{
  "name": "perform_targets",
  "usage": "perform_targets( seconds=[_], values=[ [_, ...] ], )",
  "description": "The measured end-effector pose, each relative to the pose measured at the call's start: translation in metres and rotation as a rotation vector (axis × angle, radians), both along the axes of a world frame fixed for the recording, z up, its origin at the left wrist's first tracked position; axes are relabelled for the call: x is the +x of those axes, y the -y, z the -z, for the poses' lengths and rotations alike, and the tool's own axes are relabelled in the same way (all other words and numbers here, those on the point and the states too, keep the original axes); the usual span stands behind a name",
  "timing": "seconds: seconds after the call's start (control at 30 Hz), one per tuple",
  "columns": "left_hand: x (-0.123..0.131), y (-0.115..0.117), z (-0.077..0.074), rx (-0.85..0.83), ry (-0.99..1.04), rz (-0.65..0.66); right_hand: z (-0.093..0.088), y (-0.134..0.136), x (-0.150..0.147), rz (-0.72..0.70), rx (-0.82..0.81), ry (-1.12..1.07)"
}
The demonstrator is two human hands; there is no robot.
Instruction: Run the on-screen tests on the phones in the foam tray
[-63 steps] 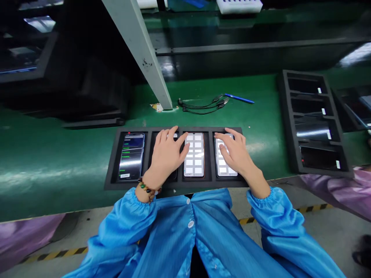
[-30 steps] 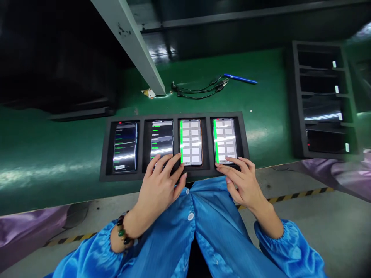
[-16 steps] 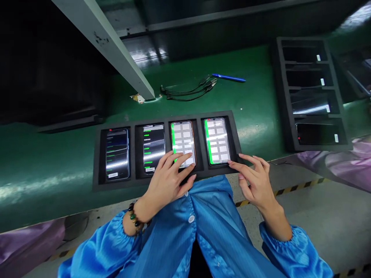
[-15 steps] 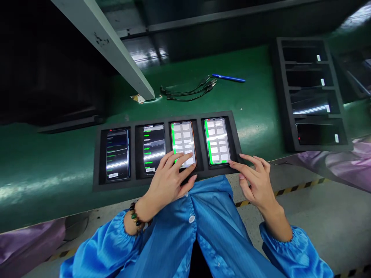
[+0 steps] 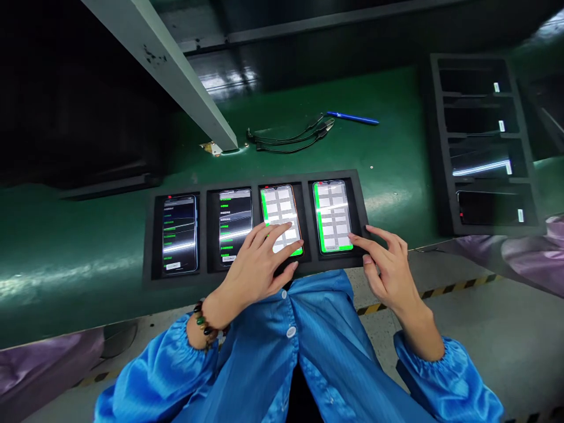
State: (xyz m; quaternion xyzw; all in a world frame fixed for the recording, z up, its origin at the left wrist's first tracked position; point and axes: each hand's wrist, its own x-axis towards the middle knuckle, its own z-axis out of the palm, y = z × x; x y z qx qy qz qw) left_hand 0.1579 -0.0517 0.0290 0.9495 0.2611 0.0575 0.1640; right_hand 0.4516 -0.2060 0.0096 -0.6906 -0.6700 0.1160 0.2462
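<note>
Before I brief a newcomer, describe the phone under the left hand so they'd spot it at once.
On the green bench, find the black tray nearest the blue coat. In its row of four, the phone is third from the left, partly covered by the left hand. Unlike the second phone and fourth phone, it shows an orange edge.

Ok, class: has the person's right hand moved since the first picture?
Yes. Judged against the rightmost phone in the near tray, the right hand has gone lower and rightward, to the phone's near right edge.
</note>
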Motion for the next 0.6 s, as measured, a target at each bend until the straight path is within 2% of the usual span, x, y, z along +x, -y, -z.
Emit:
perform_targets(
  seconds=[0.27,0.6],
  values=[
    [0.014,-0.015,-0.002,0.003,-0.022,-0.121,0.000,-0.037,0.011,-0.005,-0.040,0.012],
    [0.038,-0.046,0.003,0.038,-0.068,-0.263,0.004,-0.085,0.026,0.011,-0.050,-0.010]
  ],
)
